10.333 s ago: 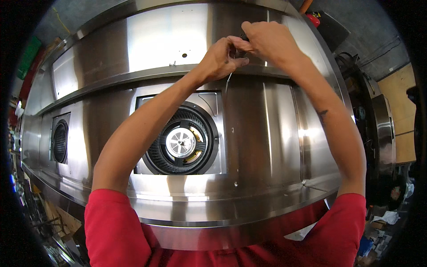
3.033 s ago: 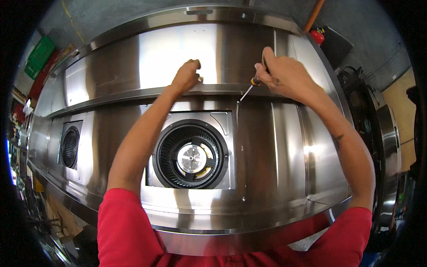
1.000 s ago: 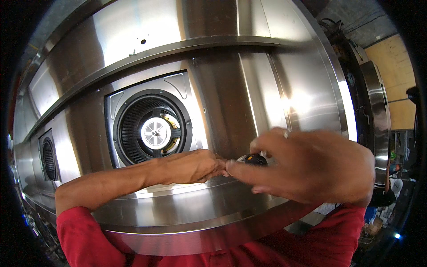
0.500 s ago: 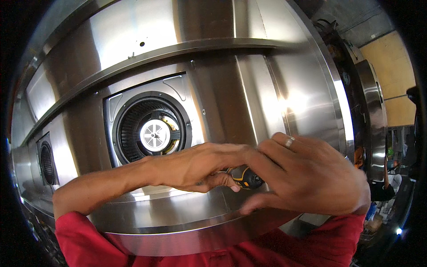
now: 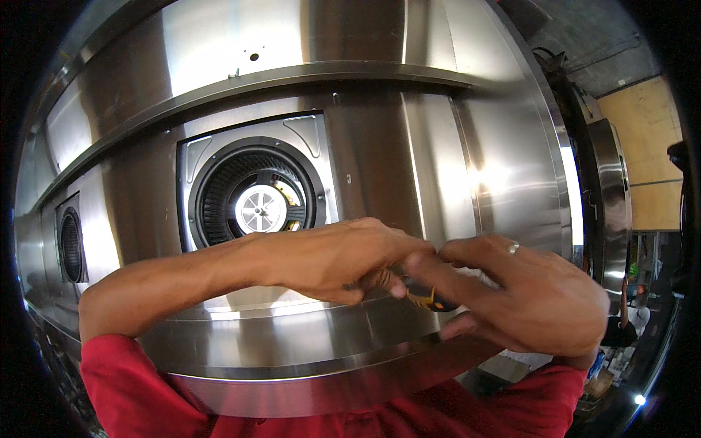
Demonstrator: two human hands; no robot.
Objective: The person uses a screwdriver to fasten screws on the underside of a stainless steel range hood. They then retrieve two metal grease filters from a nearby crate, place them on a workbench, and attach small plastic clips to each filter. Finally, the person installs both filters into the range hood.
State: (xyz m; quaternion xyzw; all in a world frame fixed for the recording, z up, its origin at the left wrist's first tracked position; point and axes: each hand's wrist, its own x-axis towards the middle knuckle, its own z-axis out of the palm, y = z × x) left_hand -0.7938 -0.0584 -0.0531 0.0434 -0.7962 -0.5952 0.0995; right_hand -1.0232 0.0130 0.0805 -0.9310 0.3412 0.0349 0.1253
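Between my hands is a black-and-yellow handle [image 5: 432, 301], shaped like a screwdriver's; its shaft is hidden. My left hand [image 5: 358, 259] is closed round the handle's left part, thumb below. From the other side my right hand [image 5: 529, 299], with a ring on one finger, bends over the handle's right end; its fingers are smeared by motion and partly hide it. Both hands are in front of a shiny stainless-steel panel [image 5: 369, 160]. Up and left of them, a round black blower [image 5: 201, 201] with a silver hub [image 5: 261, 209] sits in a square opening.
A second round black blower [image 5: 71, 244] is set in the panel at the far left. A steel ledge [image 5: 307, 73] runs across above. Along the near side curves the panel's lower rim [image 5: 292, 369]. At the right stand another steel piece [image 5: 612, 197] and a wooden board [image 5: 653, 153].
My right hand has shifted right and down, its fingers now covering more of the handle. The handle has moved slightly right. The blower appears slightly higher and further right in view.
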